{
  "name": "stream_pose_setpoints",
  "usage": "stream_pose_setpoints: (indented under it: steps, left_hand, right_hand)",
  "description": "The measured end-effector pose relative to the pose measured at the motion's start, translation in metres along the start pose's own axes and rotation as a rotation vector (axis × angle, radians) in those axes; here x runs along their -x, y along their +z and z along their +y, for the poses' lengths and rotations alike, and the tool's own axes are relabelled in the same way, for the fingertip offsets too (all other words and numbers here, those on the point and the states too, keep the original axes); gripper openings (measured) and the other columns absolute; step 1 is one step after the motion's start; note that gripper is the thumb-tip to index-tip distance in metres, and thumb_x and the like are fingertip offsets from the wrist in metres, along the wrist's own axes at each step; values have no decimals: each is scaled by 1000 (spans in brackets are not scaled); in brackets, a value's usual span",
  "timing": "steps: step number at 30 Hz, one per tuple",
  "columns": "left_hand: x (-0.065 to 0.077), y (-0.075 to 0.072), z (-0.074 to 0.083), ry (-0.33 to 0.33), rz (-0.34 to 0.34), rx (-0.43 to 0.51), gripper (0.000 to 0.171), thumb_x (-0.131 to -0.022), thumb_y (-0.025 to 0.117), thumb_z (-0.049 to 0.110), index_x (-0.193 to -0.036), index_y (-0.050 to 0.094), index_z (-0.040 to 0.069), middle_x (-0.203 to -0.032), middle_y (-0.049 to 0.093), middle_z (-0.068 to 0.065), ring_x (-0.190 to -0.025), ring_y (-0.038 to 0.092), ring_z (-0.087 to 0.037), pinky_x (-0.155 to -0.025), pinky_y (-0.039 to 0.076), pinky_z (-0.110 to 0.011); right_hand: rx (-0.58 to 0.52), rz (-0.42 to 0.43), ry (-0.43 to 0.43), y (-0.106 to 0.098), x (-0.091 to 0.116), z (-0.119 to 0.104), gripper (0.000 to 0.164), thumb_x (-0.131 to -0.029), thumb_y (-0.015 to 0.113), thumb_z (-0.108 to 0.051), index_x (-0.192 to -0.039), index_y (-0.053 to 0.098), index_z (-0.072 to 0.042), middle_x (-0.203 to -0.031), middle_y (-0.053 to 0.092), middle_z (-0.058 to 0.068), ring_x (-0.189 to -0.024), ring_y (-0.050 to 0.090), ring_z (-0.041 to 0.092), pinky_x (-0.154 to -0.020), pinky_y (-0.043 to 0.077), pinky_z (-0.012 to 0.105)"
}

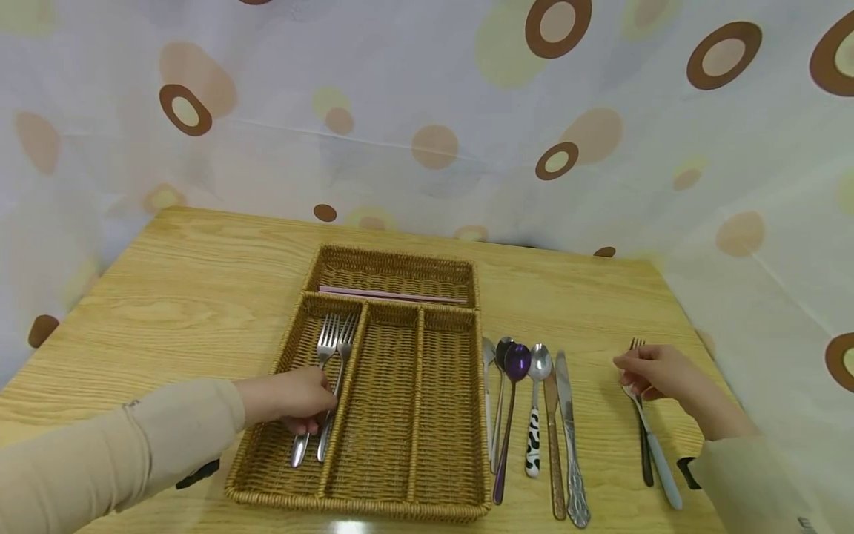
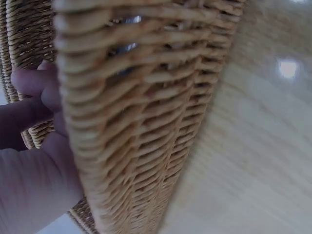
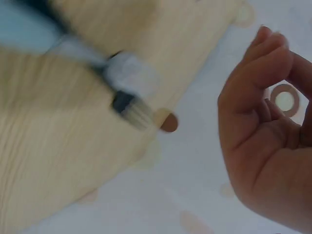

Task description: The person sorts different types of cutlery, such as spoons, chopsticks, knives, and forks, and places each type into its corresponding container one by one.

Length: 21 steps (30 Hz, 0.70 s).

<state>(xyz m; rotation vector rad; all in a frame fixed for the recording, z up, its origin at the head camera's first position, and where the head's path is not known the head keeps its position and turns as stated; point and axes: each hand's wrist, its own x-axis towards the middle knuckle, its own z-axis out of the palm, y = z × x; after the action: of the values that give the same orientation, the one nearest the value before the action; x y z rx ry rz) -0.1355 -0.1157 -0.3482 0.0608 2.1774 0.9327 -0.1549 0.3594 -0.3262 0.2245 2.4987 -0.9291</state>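
In the head view my left hand (image 1: 303,397) reaches into the left compartment of a wicker cutlery tray (image 1: 373,508). Its curled fingers hold the handle of a metal fork (image 1: 345,345) lying along the divider. Another metal fork (image 1: 327,341) lies beside it, partly under the hand. The left wrist view shows mostly the tray's woven side (image 2: 136,107), which hides the fingertips' hold. Over the table's right side, my right hand (image 1: 657,374) is loosely bent and holds nothing. Below it lie a dark-handled fork (image 1: 646,460) and a spoon with a light blue handle (image 1: 663,475), crossing it.
Pink chopsticks (image 1: 394,294) lie in the tray's back compartment. Right of the tray are several spoons, including a purple spoon (image 1: 517,363) and a cow-patterned spoon (image 1: 533,445), plus a silver knife (image 1: 570,437). A dotted cloth (image 1: 400,96) hangs behind the wooden table (image 1: 167,297).
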Motion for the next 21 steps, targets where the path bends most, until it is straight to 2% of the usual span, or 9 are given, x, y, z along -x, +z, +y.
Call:
stream_pose_setpoints:
  steps: [2, 4, 8, 11, 14, 17, 21]
  left_hand:
    - [1, -1, 1, 14, 2, -39, 30, -91, 45, 7, -115, 47, -12, -52, 50, -2, -40, 44, -6, -41, 43, -17]
    - [2, -2, 1, 24, 12, -72, 25, -90, 46, 7, -109, 50, -9, -52, 51, -3, -39, 46, -7, -41, 45, -19]
    - [3, -5, 2, 51, 32, -110, 13, -89, 48, 9, -89, 55, -2, -54, 52, -3, -40, 46, -6, -42, 48, -20]
    - [4, -9, 4, 80, 59, -126, 16, -88, 49, 10, -74, 54, 4, -53, 52, -1, -39, 46, -6, -42, 48, -20]
    - [5, -14, 9, 118, 78, -112, 15, -88, 49, 11, -76, 54, 5, -57, 54, -2, -42, 47, -6, -42, 46, -19]
    - [6, -18, 14, 150, 78, -99, 15, -91, 48, 12, -83, 57, 2, -65, 58, -5, -44, 48, -7, -43, 44, -18]
    - [8, -20, 16, 153, 66, -84, 16, -92, 48, 12, -87, 57, 0, -70, 60, -7, -45, 47, -6, -43, 42, -17]
  right_hand:
    - [80, 12, 31, -2, 1, 11, 32, -98, 47, -27, -89, 57, 2, -70, 58, -1, -59, 52, 12, -55, 47, 28]
    - [146, 8, 68, -2, 1, 21, 30, -97, 49, -26, -81, 54, -1, -68, 55, 1, -57, 48, 12, -53, 43, 27]
    - [211, -30, 126, 1, 3, 38, 28, -94, 53, -26, -73, 47, -7, -60, 46, -1, -52, 39, 10, -49, 36, 24]
    - [227, -63, 138, 4, 4, 46, 32, -91, 57, -24, -64, 45, -11, -53, 41, -3, -48, 35, 8, -46, 33, 21]
    - [225, -79, 141, 8, 4, 49, 36, -89, 59, -21, -56, 45, -15, -49, 39, -4, -46, 34, 7, -45, 33, 20]
    - [227, -75, 133, 10, 3, 51, 36, -88, 58, -17, -55, 46, -14, -49, 40, -4, -46, 35, 8, -44, 36, 20]
    - [227, -67, 113, 11, 2, 51, 34, -88, 57, -14, -56, 46, -13, -50, 42, -3, -46, 37, 8, -45, 38, 21]
